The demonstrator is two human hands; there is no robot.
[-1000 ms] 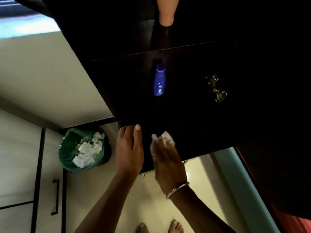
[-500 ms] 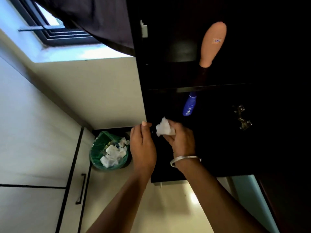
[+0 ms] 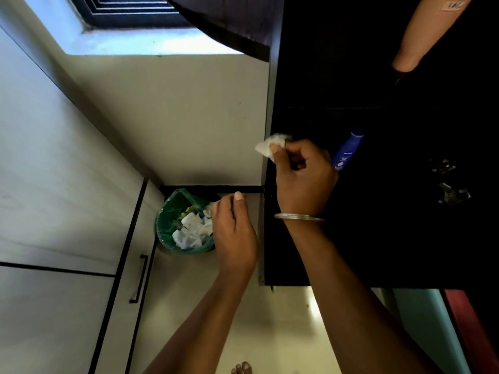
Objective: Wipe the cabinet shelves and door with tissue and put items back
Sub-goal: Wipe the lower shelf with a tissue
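Centre right of the frame: the right hand [image 3: 303,179], wearing a thin metal bangle [image 3: 298,217] at the wrist, is pinching a crumpled white tissue [image 3: 270,145] between thumb and fingertips, the remaining fingers curling inward. The tissue is sitting at the left edge of the dark cabinet [image 3: 378,238], just where that edge is meeting the pale wall [image 3: 175,117].

Centre of the frame, lower and to the left: the left hand [image 3: 233,230] is hovering just beside the cabinet's left edge, fingers loosely curled and grasping nothing, thumb pointing upward.

Right of the right hand: a blue lotion bottle [image 3: 345,149] is standing tilted inside the cabinet, partly hidden by the knuckles. Upper right corner: a peach-coloured bottle [image 3: 421,36] is showing in the compartment above. Right edge, mid-height: a metal hinge [image 3: 449,184] is glinting faintly against the dark interior.

Left of centre: a green-lined waste bin [image 3: 167,230] is standing on the floor in the corner, holding crumpled white tissues [image 3: 191,230]; the left hand is overlapping its right rim in this view.

Lower left: pale cupboard doors with a black bar handle [image 3: 139,278]. Bottom centre: toes [image 3: 241,368] are showing on the floor.
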